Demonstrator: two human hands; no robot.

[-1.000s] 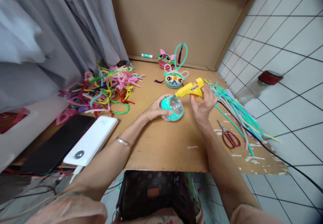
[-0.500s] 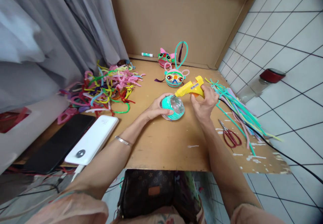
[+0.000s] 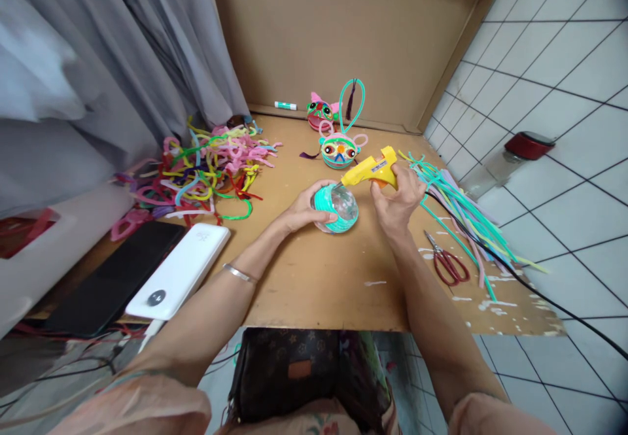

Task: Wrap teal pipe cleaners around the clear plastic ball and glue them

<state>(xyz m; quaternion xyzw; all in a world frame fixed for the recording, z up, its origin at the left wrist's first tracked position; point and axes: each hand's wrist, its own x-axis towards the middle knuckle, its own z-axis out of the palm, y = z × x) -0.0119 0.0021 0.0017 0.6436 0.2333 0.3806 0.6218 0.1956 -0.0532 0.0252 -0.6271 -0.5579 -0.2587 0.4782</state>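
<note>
Holding ball [image 3: 340,210], glue gun [image 3: 370,169] well inside table edge [image 3: 326,325]

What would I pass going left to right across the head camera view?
Flat black device, white power bank, left hand, turquoise-wrapped ball, yellow glue gun, right hand, scissors, red-lidded container.

The 2 bare forearms [image 3: 220,297] reach forward; the left grip [image 3: 304,211] curls, thumb pointing inward, the right grip [image 3: 400,201] bends round, thumb raised
</note>
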